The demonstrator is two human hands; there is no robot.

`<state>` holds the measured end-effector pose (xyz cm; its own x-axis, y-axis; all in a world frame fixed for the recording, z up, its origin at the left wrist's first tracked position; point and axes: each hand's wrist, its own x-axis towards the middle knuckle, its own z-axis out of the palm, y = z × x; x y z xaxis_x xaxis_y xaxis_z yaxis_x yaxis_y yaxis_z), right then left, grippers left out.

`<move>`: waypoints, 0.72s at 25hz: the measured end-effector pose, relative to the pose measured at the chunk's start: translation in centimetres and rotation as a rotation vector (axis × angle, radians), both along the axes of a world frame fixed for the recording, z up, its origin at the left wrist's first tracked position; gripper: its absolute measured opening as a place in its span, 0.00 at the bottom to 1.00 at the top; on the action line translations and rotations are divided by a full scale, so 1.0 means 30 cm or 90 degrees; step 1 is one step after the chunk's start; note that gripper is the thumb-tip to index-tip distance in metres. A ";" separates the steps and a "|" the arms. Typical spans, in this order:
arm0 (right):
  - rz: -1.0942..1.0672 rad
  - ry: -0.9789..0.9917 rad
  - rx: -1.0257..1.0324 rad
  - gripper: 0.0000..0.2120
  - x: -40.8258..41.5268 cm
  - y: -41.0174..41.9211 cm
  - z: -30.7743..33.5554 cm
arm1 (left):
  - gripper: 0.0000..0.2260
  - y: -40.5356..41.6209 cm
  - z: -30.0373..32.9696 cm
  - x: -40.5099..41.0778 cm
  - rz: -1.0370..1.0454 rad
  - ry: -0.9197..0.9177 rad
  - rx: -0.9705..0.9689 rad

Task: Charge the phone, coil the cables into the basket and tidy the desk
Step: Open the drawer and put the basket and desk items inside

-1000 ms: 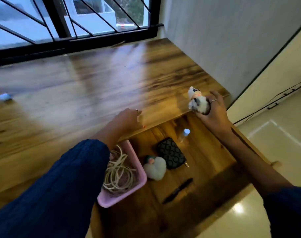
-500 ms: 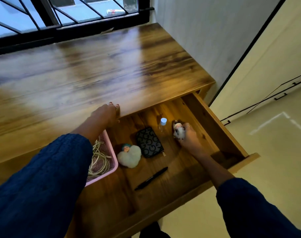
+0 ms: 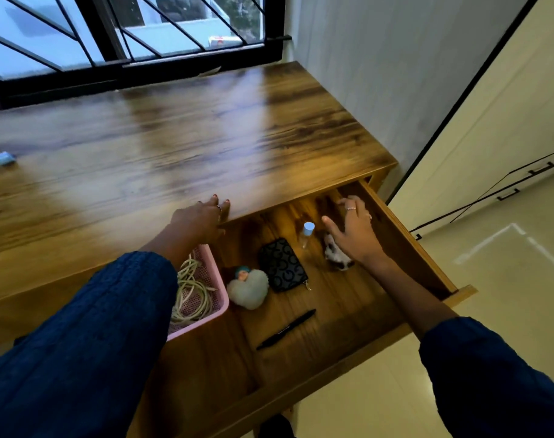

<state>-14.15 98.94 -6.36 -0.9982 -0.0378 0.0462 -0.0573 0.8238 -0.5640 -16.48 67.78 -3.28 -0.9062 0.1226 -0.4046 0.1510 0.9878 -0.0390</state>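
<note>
The wooden desk's drawer [image 3: 405, 245] is pulled out. A pink basket [image 3: 220, 290] with coiled pale cables [image 3: 191, 290] sits at its left. My left hand [image 3: 198, 218] rests flat on the desk's front edge, fingers straight. Over the drawer's right part my right hand [image 3: 353, 230] hovers with spread fingers, holding nothing. Just beneath its wrist lies a small black-and-white fluffy toy [image 3: 337, 256]. No phone is in view.
Also in the drawer are a white fluffy heart toy [image 3: 248, 292], a black patterned pouch [image 3: 282, 263], a small bottle with a blue cap [image 3: 307, 233] and a black pen [image 3: 286, 328]. A small blue object [image 3: 3, 158] lies at the desk's far left. The window grille stands behind.
My right hand brought the fluffy toy down from above the desk edge into the drawer, let it go and now lifts off it with fingers spread. The left hand stayed on the desk edge.
</note>
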 end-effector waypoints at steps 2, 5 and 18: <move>0.033 0.076 0.028 0.25 -0.050 -0.100 0.068 | 0.28 -0.061 0.029 0.019 0.032 0.008 -0.006; 0.113 0.127 0.093 0.23 -0.125 -0.310 0.138 | 0.25 -0.207 0.048 0.046 0.104 -0.007 -0.013; 0.446 0.091 0.199 0.24 -0.341 -1.673 0.187 | 0.50 -1.058 0.041 0.109 0.412 -0.069 0.061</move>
<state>-24.38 48.74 -0.76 -0.7221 -0.6894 0.0568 -0.6774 0.6882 -0.2598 -13.22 36.06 -2.05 -0.7639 -0.3934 -0.5116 -0.4763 0.8786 0.0355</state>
